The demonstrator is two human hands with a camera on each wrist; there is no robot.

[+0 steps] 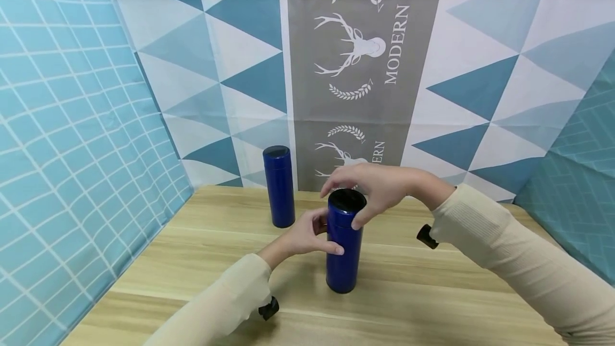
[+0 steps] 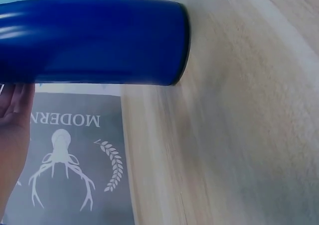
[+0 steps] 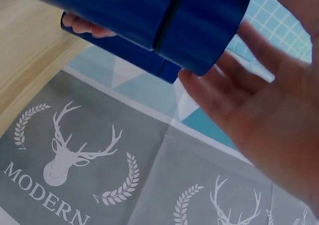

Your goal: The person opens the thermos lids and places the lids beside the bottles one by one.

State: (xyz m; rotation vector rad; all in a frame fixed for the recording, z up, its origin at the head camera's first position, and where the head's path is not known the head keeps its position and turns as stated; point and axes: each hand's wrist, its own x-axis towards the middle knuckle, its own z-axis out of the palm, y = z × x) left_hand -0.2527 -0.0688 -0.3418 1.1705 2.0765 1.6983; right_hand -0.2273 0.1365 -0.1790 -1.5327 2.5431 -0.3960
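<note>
A blue thermos flask (image 1: 343, 260) with a dark glossy top stands upright on the wooden table. My left hand (image 1: 305, 234) holds its upper body from the left, thumb across the front and fingers going behind. In the left wrist view, part of the left hand (image 2: 15, 120) shows beside the flask (image 2: 109, 41). Around the flask's lid (image 3: 204, 28), my right hand (image 3: 279, 110) has its fingers spread and only slightly bent. From the head view, the right hand (image 1: 377, 188) arches over the top, its thumb by the lid's near side.
A second blue flask (image 1: 280, 188) stands upright farther back, left of the first. The wooden table (image 1: 192, 260) ends against a patterned backdrop (image 1: 355, 68) with deer prints. Blue tiled-look sheeting (image 1: 72, 122) hangs on the left, and teal sheeting (image 1: 576, 186) on the right.
</note>
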